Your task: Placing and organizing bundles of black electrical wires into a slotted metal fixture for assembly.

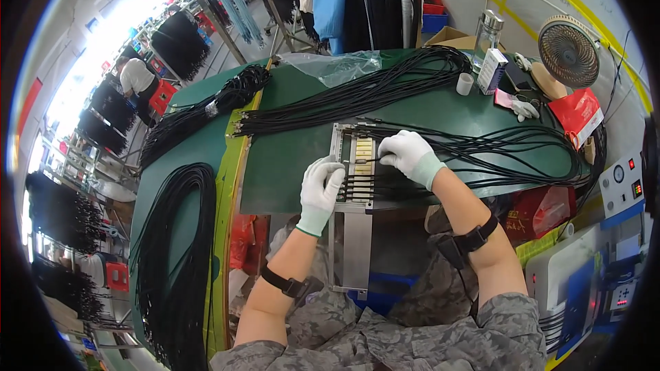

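Note:
A metal fixture (pixel 364 196) with a row of pale yellow slots lies across the front of the green table. Several black cables (pixel 529 139) run into it from the right, their ends side by side in the slots. My right hand (pixel 411 156), in a white glove, pinches one black cable just right of the slots. My left hand (pixel 320 189), gloved too, is at the fixture's left edge with thumb and fingers drawn together; whatever is between the fingertips is too small to make out.
Bundles of black cable (pixel 357 96) lie across the table's back, with another looped bundle (pixel 175 233) on the left table. A fan (pixel 568 51), a glass bottle (pixel 487 38), a small box (pixel 491 71) and a red bag (pixel 576 115) stand at the back right. A control box (pixel 622 182) is at the right.

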{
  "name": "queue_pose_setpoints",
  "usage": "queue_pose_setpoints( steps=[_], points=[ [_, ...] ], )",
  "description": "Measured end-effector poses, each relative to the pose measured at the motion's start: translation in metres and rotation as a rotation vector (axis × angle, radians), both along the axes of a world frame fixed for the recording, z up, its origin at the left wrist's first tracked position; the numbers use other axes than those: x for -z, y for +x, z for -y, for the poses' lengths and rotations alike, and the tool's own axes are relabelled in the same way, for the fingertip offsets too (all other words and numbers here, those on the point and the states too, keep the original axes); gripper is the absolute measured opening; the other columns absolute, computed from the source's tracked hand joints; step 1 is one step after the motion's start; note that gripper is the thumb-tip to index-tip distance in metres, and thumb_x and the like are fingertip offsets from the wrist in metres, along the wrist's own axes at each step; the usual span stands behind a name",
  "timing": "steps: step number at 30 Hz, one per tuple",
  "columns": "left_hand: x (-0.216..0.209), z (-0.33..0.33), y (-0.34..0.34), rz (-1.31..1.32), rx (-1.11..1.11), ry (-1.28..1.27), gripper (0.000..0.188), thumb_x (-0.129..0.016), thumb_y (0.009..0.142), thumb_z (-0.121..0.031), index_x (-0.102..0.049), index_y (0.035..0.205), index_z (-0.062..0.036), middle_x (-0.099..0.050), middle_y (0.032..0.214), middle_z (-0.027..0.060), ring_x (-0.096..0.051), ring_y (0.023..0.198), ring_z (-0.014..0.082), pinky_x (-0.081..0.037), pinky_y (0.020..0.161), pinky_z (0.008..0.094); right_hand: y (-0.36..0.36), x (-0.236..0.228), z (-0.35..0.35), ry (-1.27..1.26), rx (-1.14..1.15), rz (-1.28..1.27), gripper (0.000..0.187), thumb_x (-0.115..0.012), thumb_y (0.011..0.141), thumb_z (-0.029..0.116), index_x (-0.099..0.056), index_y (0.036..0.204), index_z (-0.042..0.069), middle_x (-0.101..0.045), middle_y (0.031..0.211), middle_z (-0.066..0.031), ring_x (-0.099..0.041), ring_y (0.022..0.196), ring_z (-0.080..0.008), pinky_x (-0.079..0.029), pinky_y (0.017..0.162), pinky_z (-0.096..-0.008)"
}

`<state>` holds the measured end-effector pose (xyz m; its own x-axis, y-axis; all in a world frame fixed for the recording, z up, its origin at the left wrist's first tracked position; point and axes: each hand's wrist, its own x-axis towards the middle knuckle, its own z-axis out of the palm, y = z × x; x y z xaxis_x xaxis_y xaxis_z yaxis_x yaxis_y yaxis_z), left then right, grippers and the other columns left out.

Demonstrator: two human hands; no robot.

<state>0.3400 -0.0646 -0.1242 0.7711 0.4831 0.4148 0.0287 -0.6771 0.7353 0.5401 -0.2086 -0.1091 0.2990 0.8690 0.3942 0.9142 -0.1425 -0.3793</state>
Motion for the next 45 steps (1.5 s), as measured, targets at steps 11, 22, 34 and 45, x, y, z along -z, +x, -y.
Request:
queue_pose_setpoints(
  steps=[11, 22, 34, 45],
  points=[
    [-0.003, 0.003, 0.003, 0.137, -0.031, 0.14, 0.014, -0.065, 0.084, -0.016, -0.064, 0.078, -0.0032, -0.066, 0.104, 0.0142, -0.055, 0.108, 0.0328, -0.041, 0.095, 0.0412, -0.022, 0.001, -0.008, 0.069, -0.215, -0.093, 0.018, -0.069, 0.076, 0.025, -0.065, 0.088, 0.012, -0.065, 0.08, -0.0072, -0.059, 0.081, -0.0304, -0.047, 0.073, -0.0407],
    [0.002, -0.011, -0.005, 0.109, -0.249, 0.031, 0.017, -0.063, 0.087, -0.016, -0.064, 0.08, -0.0007, -0.066, 0.103, 0.0141, -0.057, 0.105, 0.027, -0.042, 0.093, 0.0349, -0.02, -0.005, 0.001, 0.006, -0.058, -0.229, 0.016, -0.066, 0.08, 0.027, -0.067, 0.086, 0.013, -0.066, 0.078, -0.0093, -0.061, 0.081, -0.0305, -0.048, 0.073, -0.0413],
    [0.019, -0.023, -0.002, -0.055, -0.333, -0.042, 0.027, -0.057, 0.091, -0.022, -0.068, 0.097, 0.0015, -0.068, 0.096, 0.0136, -0.063, 0.09, 0.0246, -0.047, 0.084, 0.0322, -0.016, -0.016, 0.008, -0.185, 0.058, -0.024, 0.014, -0.064, 0.081, 0.028, -0.068, 0.082, 0.015, -0.065, 0.073, -0.0052, -0.06, 0.077, -0.0282, -0.048, 0.073, -0.04],
    [0.016, -0.02, -0.003, -0.087, -0.3, -0.039, 0.024, -0.054, 0.092, -0.02, -0.068, 0.098, -0.0013, -0.067, 0.094, 0.0122, -0.062, 0.091, 0.0235, -0.047, 0.084, 0.0315, -0.014, -0.015, 0.007, -0.248, 0.079, 0.057, 0.015, -0.061, 0.083, 0.028, -0.068, 0.083, 0.016, -0.066, 0.075, -0.005, -0.06, 0.081, -0.0281, -0.048, 0.074, -0.0402]
  ],
)
